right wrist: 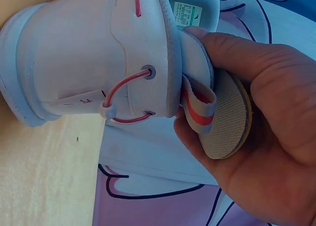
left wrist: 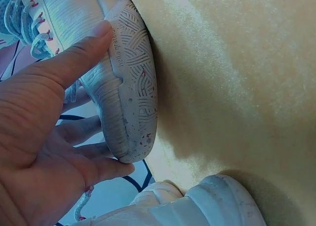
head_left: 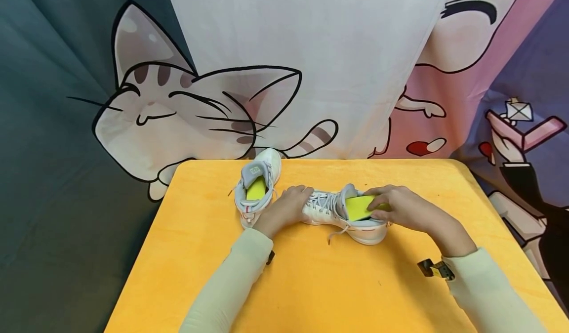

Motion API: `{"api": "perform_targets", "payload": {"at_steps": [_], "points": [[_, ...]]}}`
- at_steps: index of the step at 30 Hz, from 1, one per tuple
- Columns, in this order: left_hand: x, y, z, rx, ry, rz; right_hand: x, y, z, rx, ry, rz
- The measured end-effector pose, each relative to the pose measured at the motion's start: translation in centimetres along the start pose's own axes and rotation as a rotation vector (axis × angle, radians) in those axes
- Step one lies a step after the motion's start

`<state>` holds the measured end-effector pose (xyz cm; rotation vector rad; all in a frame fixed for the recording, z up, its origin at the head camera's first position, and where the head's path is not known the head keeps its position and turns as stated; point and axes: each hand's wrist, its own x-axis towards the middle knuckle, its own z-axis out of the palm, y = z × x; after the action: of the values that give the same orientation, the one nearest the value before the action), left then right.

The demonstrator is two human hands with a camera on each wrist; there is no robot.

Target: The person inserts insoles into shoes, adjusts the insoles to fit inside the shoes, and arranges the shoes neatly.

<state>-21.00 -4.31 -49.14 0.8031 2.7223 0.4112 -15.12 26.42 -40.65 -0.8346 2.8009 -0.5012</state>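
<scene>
A white lace-up sneaker [head_left: 324, 208] lies lengthwise on the table, toe to the left. My left hand [head_left: 288, 205] grips its toe; in the left wrist view the thumb [left wrist: 81, 56] presses the sole's patterned edge and the fingers go round the far side. At the heel, my right hand [head_left: 395, 205] pinches a yellow-green insole [head_left: 357, 207], its front part inside the shoe opening. The right wrist view shows the insole's grey-beige underside [right wrist: 224, 120] sticking out past the heel, beside a red-striped pull loop [right wrist: 200, 105].
A second white sneaker [head_left: 269, 162] stands at the back left, toe away from me, with a yellow-green insole [head_left: 256, 189] inside. The yellow table [head_left: 284, 283] ends at a cartoon-printed curtain [head_left: 311, 36]. A small device [head_left: 435, 269] is strapped at the right wrist.
</scene>
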Motion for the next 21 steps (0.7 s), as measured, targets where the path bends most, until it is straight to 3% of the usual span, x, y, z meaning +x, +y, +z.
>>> {"api": "perform_targets", "payload": {"at_steps": [9,21], "points": [[-0.2,0.1,-0.2,-0.027,0.003,-0.017,0.2,0.0,-0.4,0.003,0.009,-0.01],[-0.1,0.9,-0.1,-0.045,0.037,-0.047,0.3,-0.9,-3.2,-0.097,0.01,-0.057]]}}
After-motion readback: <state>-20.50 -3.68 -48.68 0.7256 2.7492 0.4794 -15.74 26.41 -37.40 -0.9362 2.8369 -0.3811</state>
